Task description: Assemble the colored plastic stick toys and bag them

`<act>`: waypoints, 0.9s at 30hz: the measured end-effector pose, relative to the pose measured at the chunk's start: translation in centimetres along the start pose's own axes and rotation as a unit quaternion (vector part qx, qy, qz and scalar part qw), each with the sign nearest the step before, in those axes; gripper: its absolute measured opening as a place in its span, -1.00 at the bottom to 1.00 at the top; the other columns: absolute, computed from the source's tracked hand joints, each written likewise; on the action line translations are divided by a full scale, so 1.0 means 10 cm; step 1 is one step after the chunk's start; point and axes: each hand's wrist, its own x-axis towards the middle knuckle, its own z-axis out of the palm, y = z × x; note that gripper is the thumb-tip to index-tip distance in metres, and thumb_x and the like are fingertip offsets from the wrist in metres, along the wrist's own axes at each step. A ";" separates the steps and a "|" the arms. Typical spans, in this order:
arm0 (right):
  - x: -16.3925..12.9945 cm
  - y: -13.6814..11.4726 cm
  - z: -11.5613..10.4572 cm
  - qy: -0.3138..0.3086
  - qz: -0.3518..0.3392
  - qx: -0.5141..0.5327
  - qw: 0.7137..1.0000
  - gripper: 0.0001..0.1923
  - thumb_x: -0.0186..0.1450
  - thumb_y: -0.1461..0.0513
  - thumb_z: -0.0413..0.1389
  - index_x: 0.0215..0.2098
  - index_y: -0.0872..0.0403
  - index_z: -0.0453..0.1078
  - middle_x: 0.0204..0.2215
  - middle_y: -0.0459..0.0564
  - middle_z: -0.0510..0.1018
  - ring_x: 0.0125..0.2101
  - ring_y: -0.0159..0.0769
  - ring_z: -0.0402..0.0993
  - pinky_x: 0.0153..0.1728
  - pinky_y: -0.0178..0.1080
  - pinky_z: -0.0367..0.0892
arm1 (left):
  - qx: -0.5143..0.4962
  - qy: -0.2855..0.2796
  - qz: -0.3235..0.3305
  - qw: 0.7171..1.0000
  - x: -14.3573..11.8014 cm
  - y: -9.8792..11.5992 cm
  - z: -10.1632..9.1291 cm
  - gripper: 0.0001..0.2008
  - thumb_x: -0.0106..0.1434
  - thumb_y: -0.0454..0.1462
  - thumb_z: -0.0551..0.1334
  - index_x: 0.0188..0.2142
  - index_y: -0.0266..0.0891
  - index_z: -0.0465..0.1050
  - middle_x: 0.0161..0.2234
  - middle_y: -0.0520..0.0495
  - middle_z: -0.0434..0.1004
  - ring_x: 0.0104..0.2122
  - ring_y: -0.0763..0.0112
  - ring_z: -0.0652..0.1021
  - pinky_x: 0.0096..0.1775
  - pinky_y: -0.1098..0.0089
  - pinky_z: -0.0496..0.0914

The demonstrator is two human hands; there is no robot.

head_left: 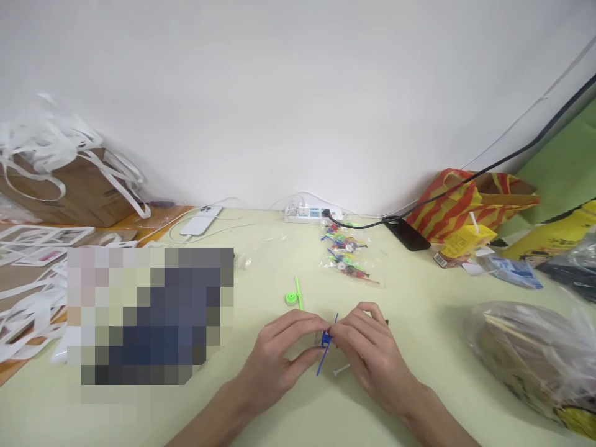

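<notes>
I have a small blue plastic piece (326,345) pinched between the fingertips of both hands, low in the middle of the pale green table (419,298). My left hand (284,354) closes on it from the left with thumb and forefinger, and my right hand (367,347) meets it from the right, fingers curled together over the top, so the two grips touch around the piece. A thin blue stem runs from it, slanting down toward me and poking up a little between my fingers. Just beside it on the near right a small white pin (341,370) lies on the table. A little farther off, to the left, lies a green piece with a round wheel and a stick (295,295). Beyond that, toward the wall, sits a clear bag of coloured parts (347,253), and behind it a white power strip (310,214) against the wall. Far right stands a red and yellow striped bag (459,202), with a crinkled clear plastic bag (531,354) nearer on the right. A brown cardboard box (79,192) draped in white strips stands far left.
</notes>
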 end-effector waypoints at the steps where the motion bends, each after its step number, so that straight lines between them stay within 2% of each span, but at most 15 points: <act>1: 0.01 -0.01 0.00 -0.003 0.002 0.002 1.000 -0.76 0.44 0.44 -0.08 -0.11 0.07 0.34 -0.42 -0.07 0.48 -0.42 -0.32 0.25 -0.20 -0.15 0.16 | 0.002 0.004 0.000 1.000 0.00 -0.01 0.00 -0.72 0.31 -0.41 0.29 0.00 -0.17 0.46 -0.14 -0.13 0.61 -0.15 0.32 0.61 -0.08 0.34 0.53; 10: 0.03 -0.07 -0.01 -0.036 0.031 0.041 0.998 -0.84 0.45 0.37 -0.08 -0.19 0.05 0.28 -0.44 -0.07 0.42 -0.43 -0.29 0.24 -0.27 -0.18 0.13 | 0.032 0.028 -0.001 0.999 0.02 0.04 0.00 -0.80 0.32 -0.34 0.31 -0.07 -0.16 0.45 -0.19 -0.13 0.62 -0.19 0.29 0.62 -0.12 0.32 0.53; 16: 0.04 -0.12 0.01 -0.071 0.051 0.059 0.994 -0.84 0.46 0.37 -0.12 -0.24 0.05 0.20 -0.40 -0.08 0.42 -0.41 -0.31 0.25 -0.26 -0.17 0.10 | 0.047 0.008 -0.017 0.999 0.01 0.01 0.03 -0.85 0.28 -0.38 0.29 -0.15 -0.19 0.44 -0.32 -0.04 0.61 -0.34 0.40 0.61 -0.24 0.44 0.50; 22: 0.04 -0.17 0.02 -0.090 0.084 0.102 0.987 -0.82 0.49 0.35 -0.16 -0.26 0.03 0.16 -0.40 -0.11 0.37 -0.41 -0.32 0.23 -0.26 -0.18 0.11 | 0.030 -0.002 -0.014 0.999 0.02 -0.03 0.04 -0.85 0.33 -0.38 0.21 -0.14 -0.20 0.48 -0.30 -0.06 0.63 -0.35 0.41 0.62 -0.25 0.47 0.51; 25: 0.03 -0.17 0.01 -0.094 0.144 0.171 0.970 -0.79 0.52 0.27 -0.16 -0.28 0.02 0.18 -0.41 -0.12 0.35 -0.38 -0.31 0.26 -0.21 -0.18 0.16 | 0.022 -0.006 -0.023 0.999 0.04 -0.02 0.03 -0.84 0.34 -0.37 0.19 -0.13 -0.20 0.51 -0.27 -0.08 0.65 -0.33 0.39 0.63 -0.24 0.46 0.52; 27: 0.02 -0.16 0.00 -0.102 0.205 0.253 0.940 -0.75 0.53 0.16 -0.12 -0.31 0.02 0.22 -0.42 -0.12 0.35 -0.36 -0.31 0.29 -0.19 -0.19 0.20 | 0.021 -0.001 -0.031 0.999 0.05 -0.01 0.03 -0.84 0.34 -0.36 0.19 -0.14 -0.21 0.52 -0.31 -0.08 0.64 -0.35 0.39 0.62 -0.27 0.46 0.52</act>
